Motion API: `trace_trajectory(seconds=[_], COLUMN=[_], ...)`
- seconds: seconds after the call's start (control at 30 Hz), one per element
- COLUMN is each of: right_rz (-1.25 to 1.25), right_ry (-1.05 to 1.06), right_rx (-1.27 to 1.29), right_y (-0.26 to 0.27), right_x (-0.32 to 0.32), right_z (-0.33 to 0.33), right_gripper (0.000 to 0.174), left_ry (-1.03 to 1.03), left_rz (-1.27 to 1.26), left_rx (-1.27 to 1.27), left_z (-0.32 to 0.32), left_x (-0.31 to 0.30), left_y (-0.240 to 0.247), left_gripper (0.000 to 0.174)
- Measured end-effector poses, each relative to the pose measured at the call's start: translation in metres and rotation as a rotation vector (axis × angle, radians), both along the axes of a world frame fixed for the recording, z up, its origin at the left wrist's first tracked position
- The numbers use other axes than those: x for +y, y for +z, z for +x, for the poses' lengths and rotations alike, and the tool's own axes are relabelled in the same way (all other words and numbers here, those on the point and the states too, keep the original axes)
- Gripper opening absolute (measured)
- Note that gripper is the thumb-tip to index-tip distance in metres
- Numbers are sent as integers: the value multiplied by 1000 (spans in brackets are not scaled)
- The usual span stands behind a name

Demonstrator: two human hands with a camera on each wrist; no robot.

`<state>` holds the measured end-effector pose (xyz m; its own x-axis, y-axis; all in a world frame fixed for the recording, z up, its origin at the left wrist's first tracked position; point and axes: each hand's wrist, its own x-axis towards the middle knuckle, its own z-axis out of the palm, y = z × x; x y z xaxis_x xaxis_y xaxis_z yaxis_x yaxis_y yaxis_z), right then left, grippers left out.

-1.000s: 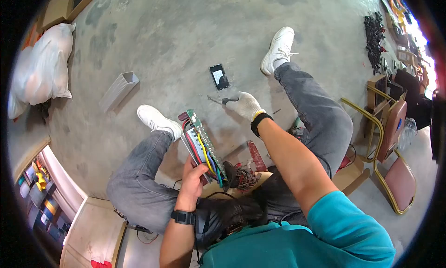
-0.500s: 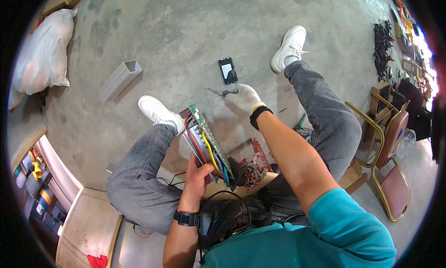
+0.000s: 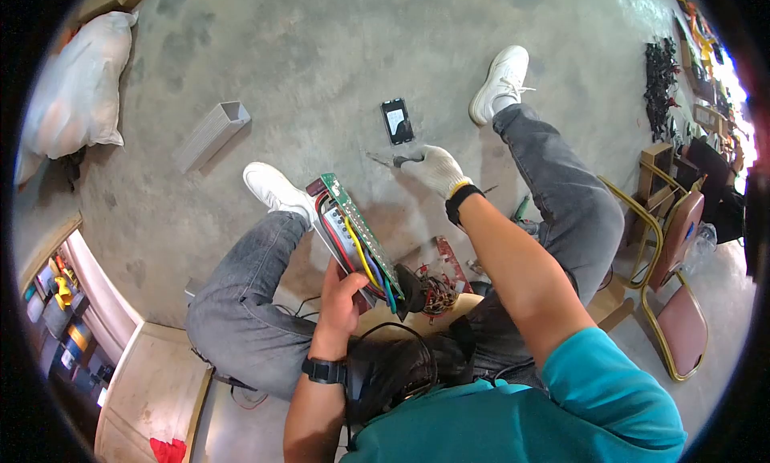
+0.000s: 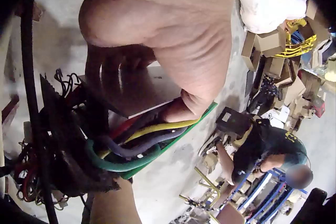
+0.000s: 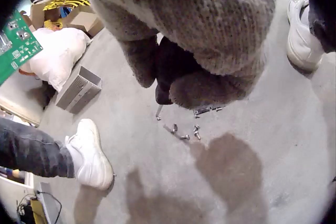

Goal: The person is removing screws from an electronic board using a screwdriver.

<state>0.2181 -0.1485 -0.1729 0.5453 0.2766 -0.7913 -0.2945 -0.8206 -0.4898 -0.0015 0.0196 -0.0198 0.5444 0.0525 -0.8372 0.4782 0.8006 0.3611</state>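
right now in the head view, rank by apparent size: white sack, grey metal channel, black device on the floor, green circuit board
1. white sack
2. green circuit board, longer than the channel but held nearer the camera, so unsure
3. grey metal channel
4. black device

A long green circuit board (image 3: pixel 358 229) backed by a grey metal housing, trailing red, yellow, blue and green wires, stands tilted on edge, gripped low by the bare left hand (image 3: pixel 341 294). A dark-handled screwdriver (image 3: pixel 391 161) juts leftward from the gloved right hand (image 3: pixel 437 170).
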Motion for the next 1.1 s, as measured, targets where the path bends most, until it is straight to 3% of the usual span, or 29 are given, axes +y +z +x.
trace_trajectory(seconds=[0.07,0.17,0.3,0.43,0.6,0.67,0.8,0.87,1.1], right_rz=[18,81,184,249,267,279,331,344,390], right_ry=[22,20,53,108,49,22,-56,-49,-81], right_rx=[-56,-24,-54,-106,-152,-171,-152,-174,-177], right_y=[5,74,115,210,266,277,284,284,285], right_x=[-10,-9,-30,-43,-78,-87,-99,-103,-109], right_z=[1,17,16,5,-27,-40,-61,-68,-78], right_gripper=[42,45,50,48,46,46,48,48,47], left_ry=[15,28,31,109,192,251,253,215,128], left_rz=[22,62,165,76,-26,-89,-126,-142,-277], left_rx=[-10,-69,-178,-317,-421,-437,-574,-581,-701], left_z=[3,5,2,-7,-12,-6,-5,-1,1], left_x=[-2,-1,10,26,32,27,30,26,22], left_y=[-1,-4,-6,-19,-24,-2,-8,-1,15], left_gripper=[57,54,49,42,37,38,46,62,74])
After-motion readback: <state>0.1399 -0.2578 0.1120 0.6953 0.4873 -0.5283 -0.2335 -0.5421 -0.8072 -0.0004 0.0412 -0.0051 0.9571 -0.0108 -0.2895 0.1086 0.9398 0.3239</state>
